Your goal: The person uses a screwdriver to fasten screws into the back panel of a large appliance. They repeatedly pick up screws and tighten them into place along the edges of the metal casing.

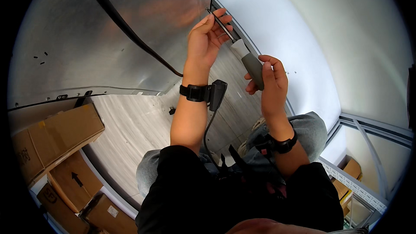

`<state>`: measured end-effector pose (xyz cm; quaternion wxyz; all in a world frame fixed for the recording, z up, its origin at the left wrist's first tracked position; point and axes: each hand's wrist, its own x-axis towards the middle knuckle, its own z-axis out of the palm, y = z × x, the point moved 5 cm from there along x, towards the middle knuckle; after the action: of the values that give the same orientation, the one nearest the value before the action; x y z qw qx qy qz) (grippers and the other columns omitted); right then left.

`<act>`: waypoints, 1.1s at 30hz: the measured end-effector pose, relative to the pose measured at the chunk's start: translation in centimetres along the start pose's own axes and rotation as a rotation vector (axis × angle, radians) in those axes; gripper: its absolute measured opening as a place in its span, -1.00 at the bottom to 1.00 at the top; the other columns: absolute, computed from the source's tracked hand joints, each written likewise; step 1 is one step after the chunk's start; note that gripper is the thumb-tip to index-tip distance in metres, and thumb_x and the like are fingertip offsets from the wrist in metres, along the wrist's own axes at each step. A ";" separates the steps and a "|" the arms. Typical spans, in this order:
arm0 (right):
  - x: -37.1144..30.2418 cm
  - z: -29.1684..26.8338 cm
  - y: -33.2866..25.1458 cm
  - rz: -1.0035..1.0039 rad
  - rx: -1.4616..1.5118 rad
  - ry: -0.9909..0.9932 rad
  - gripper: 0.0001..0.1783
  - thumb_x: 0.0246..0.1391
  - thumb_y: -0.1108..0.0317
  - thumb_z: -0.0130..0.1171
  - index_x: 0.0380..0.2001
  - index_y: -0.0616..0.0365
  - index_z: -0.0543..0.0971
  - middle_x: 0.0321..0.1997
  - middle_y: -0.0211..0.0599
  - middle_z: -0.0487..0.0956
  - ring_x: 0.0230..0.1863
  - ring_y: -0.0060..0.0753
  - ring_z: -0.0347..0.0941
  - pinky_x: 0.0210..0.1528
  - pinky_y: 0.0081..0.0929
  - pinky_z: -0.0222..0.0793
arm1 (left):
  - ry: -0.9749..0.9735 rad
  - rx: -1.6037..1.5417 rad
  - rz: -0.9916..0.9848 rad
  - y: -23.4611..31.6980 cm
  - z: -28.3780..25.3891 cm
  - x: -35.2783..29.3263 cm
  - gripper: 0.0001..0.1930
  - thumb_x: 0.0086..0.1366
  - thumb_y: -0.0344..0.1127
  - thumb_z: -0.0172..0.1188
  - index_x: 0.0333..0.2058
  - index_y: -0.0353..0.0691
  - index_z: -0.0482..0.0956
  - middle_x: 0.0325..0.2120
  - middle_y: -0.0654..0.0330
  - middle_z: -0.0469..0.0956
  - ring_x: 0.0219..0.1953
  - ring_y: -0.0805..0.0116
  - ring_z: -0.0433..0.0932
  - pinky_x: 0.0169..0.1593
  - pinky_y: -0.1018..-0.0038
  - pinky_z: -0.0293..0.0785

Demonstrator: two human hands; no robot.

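A screwdriver (252, 67) with a dark grey and white handle slants up and to the left, its tip meeting the edge of a large metal panel (143, 21). Around the thin shaft near the tip, the thumb and fingers of my left hand (203, 45) are closed. My right hand (274, 89) grips the lower end of the handle between thumb and fingers. Whatever sits under the tip is too small to make out. A thick black cable (125, 28) hangs across the panel and passes behind my left wrist.
Cardboard boxes (65, 134) are stacked at the lower left. To the right stands a white wall panel (299, 47), and a metal shelf frame (355, 182) holds more boxes. A small black object (172, 111) lies on the wood-look floor (125, 134). Black straps circle both wrists.
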<state>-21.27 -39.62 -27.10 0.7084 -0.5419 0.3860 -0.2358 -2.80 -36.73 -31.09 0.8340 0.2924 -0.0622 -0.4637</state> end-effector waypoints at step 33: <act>0.7 0.3 1.5 0.186 -0.023 -0.142 -0.48 0.23 -0.03 -0.16 -0.37 0.28 0.50 -0.68 -0.37 0.41 -0.72 -0.58 0.25 -0.66 -0.62 0.14 | 0.069 0.135 0.091 0.2 -1.2 1.0 -0.78 0.26 -0.24 0.17 -0.22 -0.25 0.54 -0.52 0.30 0.55 -0.54 0.60 0.44 -0.43 0.67 0.38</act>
<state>-20.74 -39.55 -28.71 0.7463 -0.5273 0.3861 -0.1257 -1.65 -36.92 -32.14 0.8342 0.3607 -0.0778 -0.4098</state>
